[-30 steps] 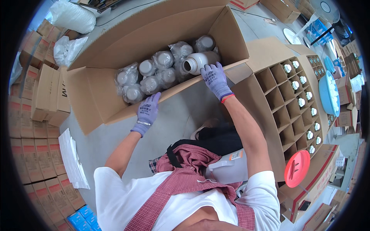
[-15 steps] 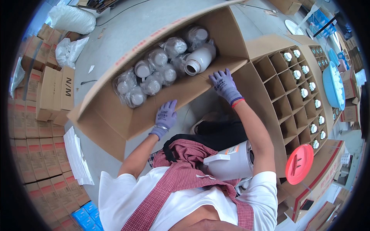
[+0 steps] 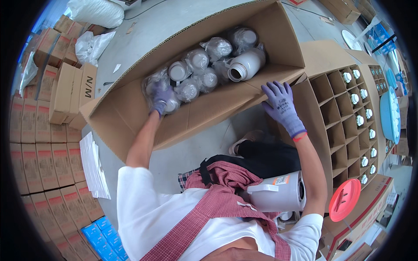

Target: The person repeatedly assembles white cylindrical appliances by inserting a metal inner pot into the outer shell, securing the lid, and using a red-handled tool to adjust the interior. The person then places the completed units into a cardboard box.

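A large open cardboard box (image 3: 204,115) lies in front of me, holding several white jugs wrapped in clear plastic (image 3: 198,60). One white jug (image 3: 252,63) at the right end shows its open mouth, pointing toward me. Wearing a purple glove, my left hand (image 3: 162,96) reaches in onto the wrapped jugs at the left end; its fingers are blurred among the plastic. My right hand (image 3: 281,103), gloved alike, has its fingers spread at the box's near right edge and grips nothing. A white jug with a handle (image 3: 276,191) lies on its side at my lap.
To the right stands a divided carton (image 3: 333,117) with white-capped bottles in some cells. Beyond it is a blue basin (image 3: 385,115) of white pieces. A red plate (image 3: 345,200) is close to my right elbow. Stacked cartons (image 3: 48,161) and white sheets (image 3: 93,167) are at the left.
My left hand has left the box's near edge and gone into the box, onto the leftmost wrapped jugs. My right hand stays near the box edge, its fingers more spread. The view has shifted.
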The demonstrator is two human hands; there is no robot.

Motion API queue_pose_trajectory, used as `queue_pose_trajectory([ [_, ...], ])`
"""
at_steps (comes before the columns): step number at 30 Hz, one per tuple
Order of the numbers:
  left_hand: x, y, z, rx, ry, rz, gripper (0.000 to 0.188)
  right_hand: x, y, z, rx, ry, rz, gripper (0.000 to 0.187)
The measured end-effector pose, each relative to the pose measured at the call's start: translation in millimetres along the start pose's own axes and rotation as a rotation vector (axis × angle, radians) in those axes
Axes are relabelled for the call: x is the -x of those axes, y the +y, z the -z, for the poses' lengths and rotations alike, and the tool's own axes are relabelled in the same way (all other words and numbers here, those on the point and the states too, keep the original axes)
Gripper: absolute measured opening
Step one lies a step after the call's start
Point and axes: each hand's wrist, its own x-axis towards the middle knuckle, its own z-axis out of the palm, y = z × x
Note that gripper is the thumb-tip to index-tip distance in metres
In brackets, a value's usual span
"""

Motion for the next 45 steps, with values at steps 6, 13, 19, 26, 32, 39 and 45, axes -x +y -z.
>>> queue_pose_trajectory([
  [6, -47.5, -75.9, -51.8, -0.083, 0.24, 0.173, 0.054, 53.2, -9.0, 32.3, -0.104, 0.036, -0.118, 0.058],
  [13, -42.1, -48.2, -33.5, 0.017, 0.153, 0.283, 0.038, 64.2, -16.6, 50.3, -0.162, -0.008, -0.152, 0.057],
  [19, -13.7, 103.0, 40.5, 0.708, 0.288, -0.173, 0.021, 7.3, -48.1, 65.0, -0.269, 0.062, -0.025, 0.059],
  [26, 116.8, 263.4, 63.9, 0.899, -0.736, -0.621, 0.025, -7.9, -77.9, 74.2, -1.465, -0.235, -0.587, 0.074],
  [32, 112.5, 283.9, 89.3, 0.93, -0.414, -0.585, 0.034, 73.9, -7.6, 85.1, -1.332, 0.095, -0.795, 0.032],
  [39, 127.1, 355.9, 63.6, 0.779, -0.308, -1.057, 0.08, 180.4, 50.8, 129.4, -1.99, 0.592, -0.942, 0.036],
  [45, 132.1, 427.1, -45.6, 1.367, -1.099, -0.651, 0.075, 246.1, 77.1, 176.0, -2.209, 0.656, -0.74, 0.027],
])
